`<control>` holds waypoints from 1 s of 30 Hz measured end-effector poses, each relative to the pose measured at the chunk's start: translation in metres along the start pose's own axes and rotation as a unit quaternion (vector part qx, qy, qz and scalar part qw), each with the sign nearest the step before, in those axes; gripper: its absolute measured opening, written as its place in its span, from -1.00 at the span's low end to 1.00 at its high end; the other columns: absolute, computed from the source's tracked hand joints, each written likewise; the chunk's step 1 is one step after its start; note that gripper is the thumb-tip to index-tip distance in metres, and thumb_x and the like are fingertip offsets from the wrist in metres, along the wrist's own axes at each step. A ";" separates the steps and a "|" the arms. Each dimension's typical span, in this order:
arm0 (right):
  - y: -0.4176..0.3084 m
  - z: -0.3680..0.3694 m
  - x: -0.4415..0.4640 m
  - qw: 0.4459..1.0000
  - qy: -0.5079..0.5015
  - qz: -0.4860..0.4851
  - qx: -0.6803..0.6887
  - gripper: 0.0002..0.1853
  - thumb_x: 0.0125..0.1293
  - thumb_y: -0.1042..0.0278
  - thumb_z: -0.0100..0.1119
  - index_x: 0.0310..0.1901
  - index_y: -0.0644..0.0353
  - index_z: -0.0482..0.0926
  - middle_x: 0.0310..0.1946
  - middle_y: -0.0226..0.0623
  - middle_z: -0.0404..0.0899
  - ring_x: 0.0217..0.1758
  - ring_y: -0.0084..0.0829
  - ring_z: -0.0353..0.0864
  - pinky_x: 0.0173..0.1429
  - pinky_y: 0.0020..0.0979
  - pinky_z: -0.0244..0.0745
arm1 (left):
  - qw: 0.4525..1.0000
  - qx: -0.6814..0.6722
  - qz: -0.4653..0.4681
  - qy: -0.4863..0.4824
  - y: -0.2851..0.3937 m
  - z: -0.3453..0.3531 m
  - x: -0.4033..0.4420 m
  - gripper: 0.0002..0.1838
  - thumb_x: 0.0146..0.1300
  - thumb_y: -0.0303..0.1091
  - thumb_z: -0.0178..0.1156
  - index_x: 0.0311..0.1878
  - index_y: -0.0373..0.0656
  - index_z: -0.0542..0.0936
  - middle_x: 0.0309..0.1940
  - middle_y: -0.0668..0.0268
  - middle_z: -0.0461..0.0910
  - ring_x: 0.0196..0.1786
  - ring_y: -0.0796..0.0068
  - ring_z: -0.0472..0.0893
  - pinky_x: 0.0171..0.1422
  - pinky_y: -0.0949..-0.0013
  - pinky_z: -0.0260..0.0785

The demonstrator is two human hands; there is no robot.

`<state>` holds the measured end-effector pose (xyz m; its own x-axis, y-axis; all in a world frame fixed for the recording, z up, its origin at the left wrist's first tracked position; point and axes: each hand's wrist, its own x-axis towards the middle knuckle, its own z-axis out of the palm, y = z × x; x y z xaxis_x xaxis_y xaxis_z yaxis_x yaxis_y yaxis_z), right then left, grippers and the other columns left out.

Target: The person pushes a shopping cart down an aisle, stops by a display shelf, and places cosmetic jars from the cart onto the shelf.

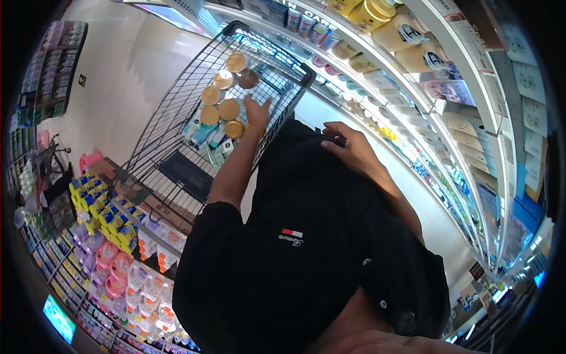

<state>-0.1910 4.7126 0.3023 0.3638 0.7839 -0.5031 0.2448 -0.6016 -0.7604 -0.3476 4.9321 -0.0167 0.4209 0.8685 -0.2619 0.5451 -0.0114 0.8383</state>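
My left hand reaches into a wire shopping cart, its fingers apart and nothing visibly held. Just beyond its fingertips is a round brown lid. Several containers with tan round lids stand upright beside the hand, and a gold-lidded jar sits close to the wrist. Teal and white packages lie lower in the cart; their kind is too small to tell. Over by my dark clothing at hip height, my right hand has loosely bent, parted fingers and holds nothing that I can see.
Lit store shelves with bottles and packs run along the right. At the lower left stand yellow-and-blue packs and pink-handled bottles. A dark panel lies at the cart's near end. Pale floor shows at the upper left.
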 end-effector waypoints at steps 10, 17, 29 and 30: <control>0.000 0.012 0.012 0.997 0.030 0.052 -0.038 -0.50 0.34 0.24 0.33 0.25 0.23 0.49 0.06 -0.06 0.68 0.09 -0.11 0.69 0.16 -0.23 0.56 | 0.991 0.133 -0.014 0.022 -0.060 0.009 0.117 0.19 -0.09 0.03 0.64 0.29 -0.58 0.07 0.24 -0.23 0.25 0.29 -0.15 0.39 0.39 0.01 0.32; 0.021 0.020 0.013 0.993 0.059 0.080 -0.068 -0.45 0.32 0.19 0.33 0.25 0.32 0.48 0.10 0.08 0.62 0.18 -0.01 0.62 0.28 -0.18 0.50 | 0.957 0.170 -0.236 -0.021 -0.044 0.023 0.151 0.31 -0.09 0.11 0.62 0.38 -0.57 -0.04 0.40 -0.22 0.03 0.35 -0.13 0.37 0.45 0.01 0.38; 0.003 0.029 0.027 0.987 0.044 0.142 -0.055 -0.42 0.34 0.21 0.33 0.31 0.29 0.44 0.16 0.03 0.61 0.24 -0.08 0.61 0.32 -0.22 0.49 | 0.916 0.260 -0.300 0.059 -0.014 0.034 0.168 0.15 -0.08 0.14 0.59 0.29 -0.44 0.10 0.22 -0.01 0.19 0.28 0.01 0.39 0.13 -0.10 0.60; 0.006 0.032 0.028 0.987 0.044 0.144 -0.052 -0.42 0.34 0.21 0.33 0.31 0.29 0.44 0.16 0.03 0.61 0.24 -0.08 0.61 0.32 -0.22 0.49 | 0.914 0.248 -0.316 0.066 -0.015 0.032 0.172 0.15 -0.09 0.14 0.60 0.28 -0.44 0.11 0.21 -0.01 0.20 0.28 0.01 0.40 0.11 -0.09 0.61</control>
<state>-0.2087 4.7358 0.2706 0.5074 0.5642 -0.6513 0.2092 -0.8139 -0.5421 -0.2599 5.0654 -0.0893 -0.1640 0.8310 -0.5316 0.9242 0.3179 0.2118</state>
